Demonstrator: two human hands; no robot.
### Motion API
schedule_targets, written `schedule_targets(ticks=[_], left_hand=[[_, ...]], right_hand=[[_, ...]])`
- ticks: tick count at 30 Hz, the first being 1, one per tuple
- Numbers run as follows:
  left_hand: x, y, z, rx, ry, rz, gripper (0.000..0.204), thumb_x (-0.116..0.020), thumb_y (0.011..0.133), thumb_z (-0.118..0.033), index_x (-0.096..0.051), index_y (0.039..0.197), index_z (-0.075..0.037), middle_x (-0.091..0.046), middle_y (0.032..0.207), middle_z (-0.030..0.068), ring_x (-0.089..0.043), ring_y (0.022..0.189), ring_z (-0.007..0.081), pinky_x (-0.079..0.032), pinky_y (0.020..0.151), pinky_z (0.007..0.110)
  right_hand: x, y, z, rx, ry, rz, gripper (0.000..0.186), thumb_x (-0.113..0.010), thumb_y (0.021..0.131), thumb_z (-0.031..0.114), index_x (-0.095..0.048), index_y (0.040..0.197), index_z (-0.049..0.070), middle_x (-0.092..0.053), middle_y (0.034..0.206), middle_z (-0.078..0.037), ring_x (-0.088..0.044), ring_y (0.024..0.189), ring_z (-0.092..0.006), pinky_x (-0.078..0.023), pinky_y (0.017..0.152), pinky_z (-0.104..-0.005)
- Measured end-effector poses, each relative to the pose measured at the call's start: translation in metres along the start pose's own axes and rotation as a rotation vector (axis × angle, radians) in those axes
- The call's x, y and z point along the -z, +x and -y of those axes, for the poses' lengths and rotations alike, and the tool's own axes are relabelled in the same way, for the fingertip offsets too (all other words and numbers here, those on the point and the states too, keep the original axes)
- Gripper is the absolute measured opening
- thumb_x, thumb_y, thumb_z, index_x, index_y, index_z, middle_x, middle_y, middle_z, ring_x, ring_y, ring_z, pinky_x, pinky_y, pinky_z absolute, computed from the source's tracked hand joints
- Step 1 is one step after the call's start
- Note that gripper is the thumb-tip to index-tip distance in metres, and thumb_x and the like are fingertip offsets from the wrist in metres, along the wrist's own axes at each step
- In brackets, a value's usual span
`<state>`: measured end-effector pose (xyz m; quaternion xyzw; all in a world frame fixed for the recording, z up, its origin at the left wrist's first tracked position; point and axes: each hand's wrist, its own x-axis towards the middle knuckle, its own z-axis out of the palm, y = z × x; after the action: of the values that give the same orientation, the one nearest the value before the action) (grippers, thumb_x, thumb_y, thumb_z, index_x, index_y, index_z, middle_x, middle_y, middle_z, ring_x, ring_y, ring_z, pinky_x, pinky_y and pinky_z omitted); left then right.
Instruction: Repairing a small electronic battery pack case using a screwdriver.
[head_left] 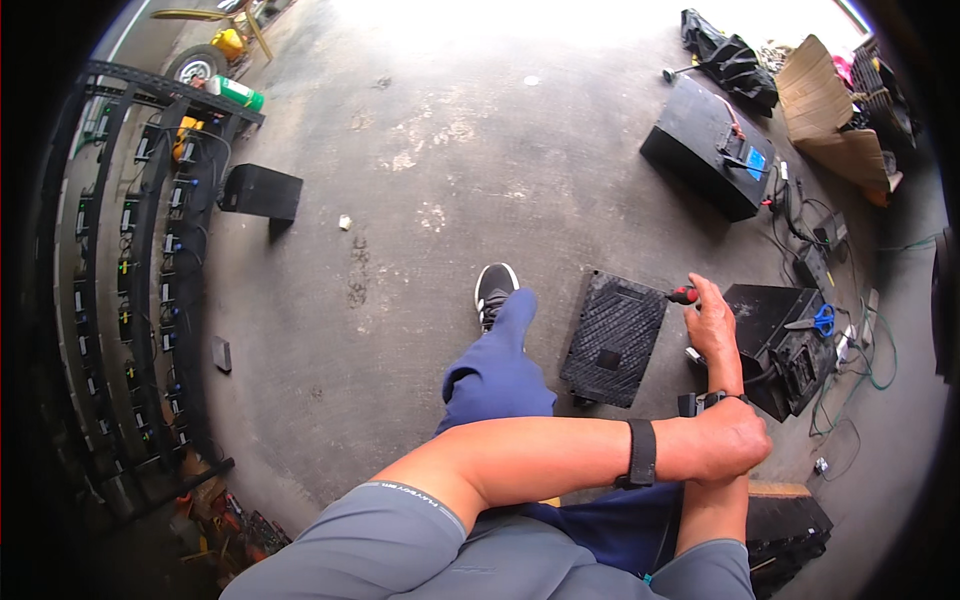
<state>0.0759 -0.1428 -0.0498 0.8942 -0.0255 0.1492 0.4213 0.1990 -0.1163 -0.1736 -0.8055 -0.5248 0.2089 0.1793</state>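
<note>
My right hand grips a red-and-black handled screwdriver beside the upper right corner of a black ribbed rectangular case on the floor. Most of the tool's shaft is hard to see. My left arm crosses in front of me, and my left hand is closed over my right forearm, just below a dark wrist device. Its fingertips are hidden, so what it holds cannot be seen. To the right of my right hand stands a black box with blue-handled scissors on top.
A larger black box stands farther off, near cables and torn cardboard. At left is a black metal rack with several small wired devices. A small black box stands beside the rack. My shoe is left of the case.
</note>
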Motion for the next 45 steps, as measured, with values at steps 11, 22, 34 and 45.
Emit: schedule_targets(ticks=[11, 22, 34, 45], left_hand=[[-0.021, 0.004, 0.001, 0.049, -0.002, -0.134, 0.015, -0.075, 0.054, -0.014, -0.072, 0.068, -0.008, -0.071, 0.070, 0.0141, -0.073, 0.070, 0.0335, -0.055, 0.061, 0.043], [-0.034, 0.005, 0.004, 0.059, -0.016, -0.188, 0.017, -0.075, 0.052, -0.016, -0.072, 0.066, -0.007, -0.070, 0.068, 0.0152, -0.072, 0.068, 0.0340, -0.053, 0.059, 0.043], [-0.014, 0.002, 0.004, -0.029, 0.000, -0.096, 0.015, -0.070, 0.063, -0.017, -0.070, 0.070, -0.004, -0.067, 0.068, 0.0140, -0.069, 0.065, 0.0320, -0.052, 0.056, 0.043], [-0.031, 0.008, 0.004, 0.029, 0.018, -0.133, 0.017, -0.074, 0.051, -0.018, -0.073, 0.064, -0.008, -0.070, 0.066, 0.0129, -0.071, 0.064, 0.0322, -0.053, 0.057, 0.044]], right_hand=[[0.000, 0.003, -0.001, -0.135, -0.123, 0.080, 0.043, -0.077, 0.083, 0.021, -0.061, 0.121, 0.007, -0.068, 0.110, -0.014, -0.066, 0.104, -0.0381, -0.051, 0.088, -0.0465], [0.011, 0.013, 0.023, -0.360, -0.144, 0.254, 0.049, -0.070, 0.086, 0.015, -0.056, 0.133, 0.009, -0.065, 0.121, -0.017, -0.066, 0.105, -0.0367, -0.050, 0.093, -0.0467], [0.001, 0.006, 0.004, -0.202, -0.135, 0.114, 0.055, -0.071, 0.084, 0.012, -0.055, 0.136, 0.010, -0.061, 0.128, -0.019, -0.060, 0.120, -0.0390, -0.049, 0.098, -0.0446], [-0.003, 0.008, -0.005, -0.072, -0.080, 0.022, 0.049, -0.071, 0.086, 0.015, -0.057, 0.133, 0.008, -0.063, 0.124, -0.018, -0.063, 0.113, -0.0380, -0.050, 0.095, -0.0460]])
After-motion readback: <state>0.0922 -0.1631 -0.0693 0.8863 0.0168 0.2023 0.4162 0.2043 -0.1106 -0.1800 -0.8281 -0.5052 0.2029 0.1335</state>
